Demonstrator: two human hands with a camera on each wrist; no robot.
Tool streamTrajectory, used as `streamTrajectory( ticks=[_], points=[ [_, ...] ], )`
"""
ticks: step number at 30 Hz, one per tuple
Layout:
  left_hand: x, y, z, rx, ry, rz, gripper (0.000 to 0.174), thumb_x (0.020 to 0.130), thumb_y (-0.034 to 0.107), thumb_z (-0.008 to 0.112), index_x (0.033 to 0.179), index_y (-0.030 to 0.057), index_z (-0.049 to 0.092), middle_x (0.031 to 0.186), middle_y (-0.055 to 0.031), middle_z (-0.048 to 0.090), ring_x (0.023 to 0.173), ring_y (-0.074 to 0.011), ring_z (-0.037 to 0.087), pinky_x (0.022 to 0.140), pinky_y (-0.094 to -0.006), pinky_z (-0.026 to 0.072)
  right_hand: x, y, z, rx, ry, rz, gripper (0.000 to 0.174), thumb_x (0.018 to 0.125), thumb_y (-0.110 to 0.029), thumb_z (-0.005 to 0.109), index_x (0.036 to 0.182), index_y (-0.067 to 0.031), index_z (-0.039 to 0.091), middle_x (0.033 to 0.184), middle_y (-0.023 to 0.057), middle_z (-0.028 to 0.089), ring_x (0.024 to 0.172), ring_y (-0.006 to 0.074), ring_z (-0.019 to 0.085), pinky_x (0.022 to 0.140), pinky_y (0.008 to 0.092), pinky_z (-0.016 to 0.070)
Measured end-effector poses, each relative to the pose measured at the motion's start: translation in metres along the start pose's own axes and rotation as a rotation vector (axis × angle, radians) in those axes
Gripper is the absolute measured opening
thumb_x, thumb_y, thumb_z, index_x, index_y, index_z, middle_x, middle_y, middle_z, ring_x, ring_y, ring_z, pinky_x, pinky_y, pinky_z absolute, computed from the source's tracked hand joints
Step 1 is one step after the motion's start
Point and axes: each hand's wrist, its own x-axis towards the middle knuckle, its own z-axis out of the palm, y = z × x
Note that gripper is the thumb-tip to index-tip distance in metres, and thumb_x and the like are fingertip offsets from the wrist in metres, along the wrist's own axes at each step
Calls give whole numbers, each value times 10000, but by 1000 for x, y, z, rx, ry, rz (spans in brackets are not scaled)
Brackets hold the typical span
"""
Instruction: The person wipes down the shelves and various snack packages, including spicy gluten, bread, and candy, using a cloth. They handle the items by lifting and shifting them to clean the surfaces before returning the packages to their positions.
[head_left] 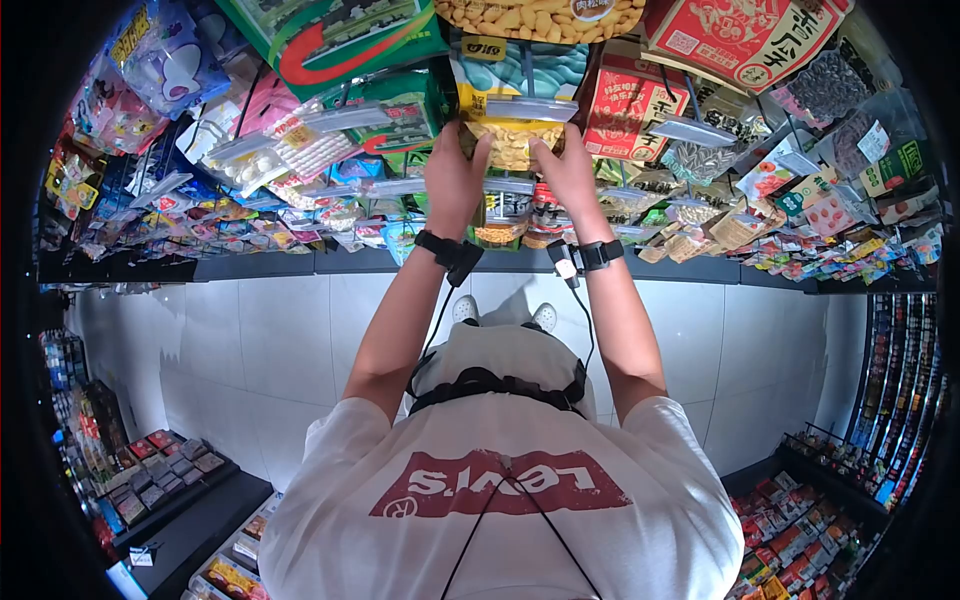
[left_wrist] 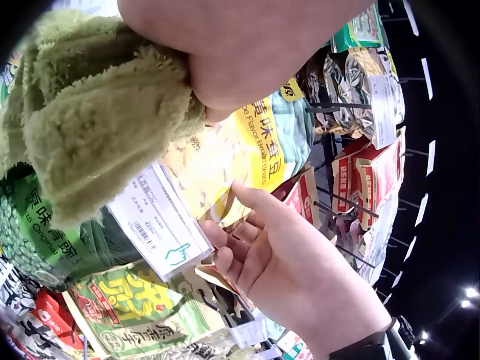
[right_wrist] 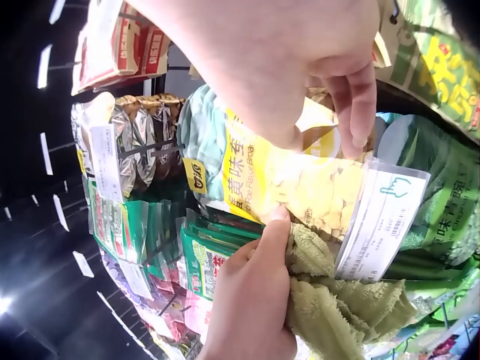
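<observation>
A yellow and teal bag of broad beans [head_left: 515, 142] hangs on the shelf in front of the person. The left hand [head_left: 455, 182] is at the bag's left edge, its thumb [right_wrist: 279, 214] on the front. This hand also holds a fluffy green cloth [left_wrist: 105, 120], which hangs down beside the bag in the right wrist view. At the right edge, the right hand [head_left: 570, 178] grips the same bag, thumb on the front and fingers bent round the side. A clear price-tag holder [right_wrist: 384, 217] stands just before the bag's lower end.
Green snack bags [head_left: 400, 105] hang to the left, red sunflower-seed bags [head_left: 632, 115] to the right. A larger yellow bag [head_left: 540, 18] is above. Black hooks and tag holders [head_left: 692, 130] stick out along the rack. A tiled floor [head_left: 280, 340] and other display shelves [head_left: 165, 480] lie behind the person.
</observation>
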Motion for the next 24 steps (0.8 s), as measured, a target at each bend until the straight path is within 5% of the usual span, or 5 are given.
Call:
streamTrajectory(
  ticks=[7, 10, 13, 18, 24],
  points=[
    [-11, 10, -12, 13, -12, -84, 589, 1015, 371, 787, 1409, -36, 629, 1224, -256, 761, 1047, -461, 748, 853, -511, 605, -3, 15, -2, 33, -27, -31, 525, 1009, -248, 784, 1392, 56, 591, 1066, 211, 764, 871, 247, 732, 801, 393, 583],
    [-24, 14, -20, 161, 109, 61, 547, 1012, 345, 799, 1390, -22, 649, 1209, -239, 767, 998, -439, 764, 799, -500, 612, -17, 1, -12, -176, 47, -100, 625, 994, -237, 802, 1476, 66, 545, 1306, 236, 656, 892, 245, 690, 806, 367, 571],
    [-41, 16, -41, 162, 49, -28, 471, 1010, 288, 811, 1348, -10, 674, 1155, -231, 766, 932, -421, 767, 745, -490, 608, -37, -27, -25, -210, 62, -175, 613, 997, -185, 796, 1487, 64, 526, 1340, 229, 620, 868, 233, 680, 782, 352, 570],
    [-63, 3, -87, 114, 182, -68, 340, 1011, 233, 817, 1230, -4, 710, 1048, -194, 755, 939, -401, 732, 835, -448, 589, -54, -27, -19, -70, -18, -191, 424, 1008, -79, 774, 1379, 10, 588, 1283, 159, 654, 820, 179, 704, 704, 312, 572],
    [-38, -20, -139, -3, 197, -206, 348, 1026, 223, 805, 1257, -20, 712, 964, -185, 778, 829, -298, 765, 778, -397, 594, -54, -36, 33, 111, -141, -225, 356, 1022, -107, 771, 1326, -8, 616, 1183, 111, 698, 794, 136, 711, 669, 298, 530]
  ],
)
